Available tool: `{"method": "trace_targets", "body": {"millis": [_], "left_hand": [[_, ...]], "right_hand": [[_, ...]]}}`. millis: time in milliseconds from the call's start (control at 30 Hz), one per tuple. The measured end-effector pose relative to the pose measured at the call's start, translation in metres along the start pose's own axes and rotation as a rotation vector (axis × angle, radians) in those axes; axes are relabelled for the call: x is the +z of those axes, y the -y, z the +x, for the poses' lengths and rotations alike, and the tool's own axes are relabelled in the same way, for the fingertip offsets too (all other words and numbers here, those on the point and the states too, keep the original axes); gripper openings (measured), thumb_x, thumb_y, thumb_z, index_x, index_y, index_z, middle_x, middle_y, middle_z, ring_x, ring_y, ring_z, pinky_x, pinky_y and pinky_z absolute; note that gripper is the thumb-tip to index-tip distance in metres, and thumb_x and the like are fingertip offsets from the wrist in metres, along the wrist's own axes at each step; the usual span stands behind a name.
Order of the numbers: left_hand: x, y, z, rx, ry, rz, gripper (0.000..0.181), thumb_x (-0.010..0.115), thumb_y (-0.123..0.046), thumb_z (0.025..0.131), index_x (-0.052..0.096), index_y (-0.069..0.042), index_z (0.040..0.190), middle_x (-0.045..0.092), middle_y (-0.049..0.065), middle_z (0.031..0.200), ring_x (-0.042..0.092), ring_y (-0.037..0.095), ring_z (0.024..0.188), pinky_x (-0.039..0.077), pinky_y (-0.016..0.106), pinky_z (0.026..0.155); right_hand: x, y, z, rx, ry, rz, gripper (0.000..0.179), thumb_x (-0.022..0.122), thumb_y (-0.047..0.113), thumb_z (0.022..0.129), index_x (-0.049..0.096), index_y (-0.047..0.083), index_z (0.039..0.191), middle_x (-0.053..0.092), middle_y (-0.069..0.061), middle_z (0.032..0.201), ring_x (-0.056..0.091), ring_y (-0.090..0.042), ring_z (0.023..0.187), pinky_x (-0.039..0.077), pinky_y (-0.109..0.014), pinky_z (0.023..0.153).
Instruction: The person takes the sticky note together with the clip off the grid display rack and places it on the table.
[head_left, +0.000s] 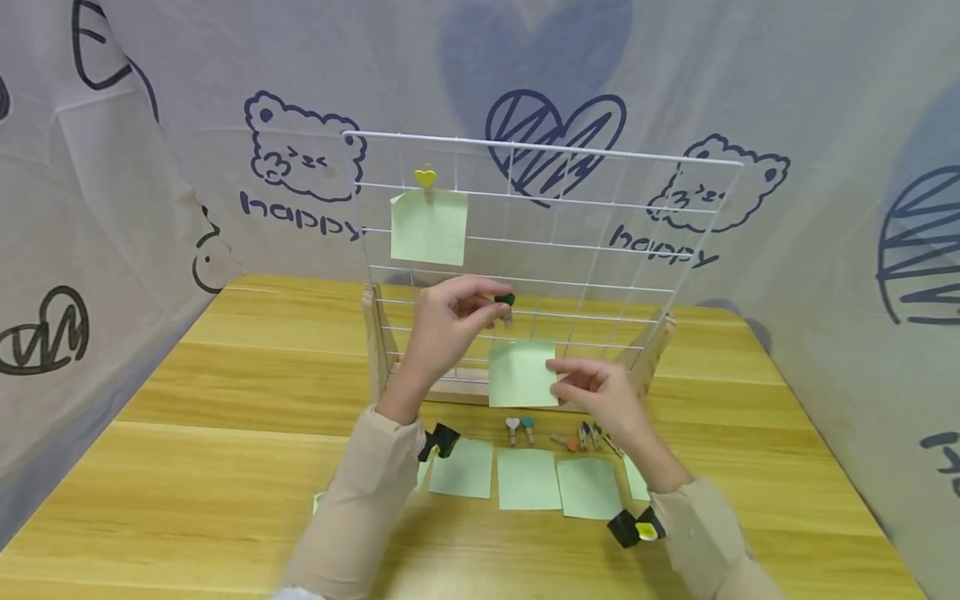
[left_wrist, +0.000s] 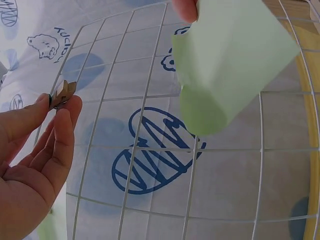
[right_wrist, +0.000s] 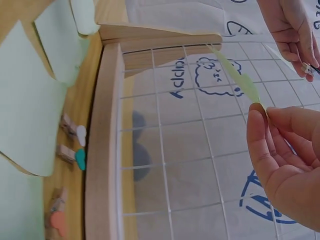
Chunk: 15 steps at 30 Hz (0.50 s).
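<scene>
Between thumb and fingers my left hand [head_left: 447, 321] pinches a small wooden clothespin [left_wrist: 64, 94] with a dark green heart, held in front of the white wire grid [head_left: 592, 246]. Lower and to the right, my right hand [head_left: 600, 390] pinches the right edge of a pale green sticky note [head_left: 522, 373]. That note is in front of the lower part of the grid, its face bent a little in the left wrist view. Another green note [head_left: 428, 229] hangs at the upper left of the grid under a yellow heart clothespin [head_left: 425, 178].
The grid stands in a wooden base [head_left: 372, 342]. Along the table before it lie a white heart clothespin [head_left: 512, 427], a teal one [head_left: 528, 427], an orange one [head_left: 567, 442] and several more. Nearer is a row of green notes [head_left: 528, 480]. A printed curtain [head_left: 420, 67] hangs behind.
</scene>
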<state>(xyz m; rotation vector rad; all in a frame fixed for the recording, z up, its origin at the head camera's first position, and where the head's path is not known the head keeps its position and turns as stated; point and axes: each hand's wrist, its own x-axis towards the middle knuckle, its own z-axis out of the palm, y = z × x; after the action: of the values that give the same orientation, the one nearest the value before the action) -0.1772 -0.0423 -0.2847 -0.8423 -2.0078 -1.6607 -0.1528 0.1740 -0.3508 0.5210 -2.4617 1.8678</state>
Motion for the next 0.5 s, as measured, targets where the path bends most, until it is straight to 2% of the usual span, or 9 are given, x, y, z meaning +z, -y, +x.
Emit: {"method": "trace_targets", "body": {"millis": [233, 333, 500], "left_hand": [[-0.001, 0.002, -0.008, -0.040, 0.009, -0.001, 0.013, 0.064, 0.004, 0.079, 0.066, 0.005, 0.092, 0.064, 0.013, 0.085, 0.061, 0.022, 0.064, 0.052, 0.028, 0.059], [-0.001, 0.003, -0.012, -0.059, 0.014, -0.006, 0.013, 0.064, 0.004, 0.079, 0.066, 0.005, 0.092, 0.064, 0.014, 0.083, 0.061, 0.021, 0.063, 0.052, 0.030, 0.058], [-0.002, 0.005, -0.021, -0.088, 0.017, 0.000, 0.013, 0.065, 0.003, 0.079, 0.066, 0.005, 0.092, 0.064, 0.014, 0.081, 0.061, 0.023, 0.062, 0.052, 0.031, 0.056]], "right_hand": [[0.006, -0.012, -0.009, -0.005, 0.033, 0.023, 0.028, 0.063, -0.001, 0.080, 0.058, -0.010, 0.106, 0.063, -0.019, 0.081, 0.060, -0.013, 0.065, 0.051, -0.023, 0.060], [0.010, -0.017, -0.014, -0.013, 0.053, 0.043, 0.027, 0.063, -0.003, 0.080, 0.058, -0.012, 0.105, 0.062, -0.021, 0.081, 0.060, -0.012, 0.065, 0.050, -0.021, 0.056], [0.015, -0.021, -0.022, 0.023, 0.084, 0.068, 0.028, 0.062, -0.003, 0.080, 0.056, -0.013, 0.105, 0.062, -0.022, 0.080, 0.059, -0.011, 0.064, 0.045, -0.018, 0.050]]}}
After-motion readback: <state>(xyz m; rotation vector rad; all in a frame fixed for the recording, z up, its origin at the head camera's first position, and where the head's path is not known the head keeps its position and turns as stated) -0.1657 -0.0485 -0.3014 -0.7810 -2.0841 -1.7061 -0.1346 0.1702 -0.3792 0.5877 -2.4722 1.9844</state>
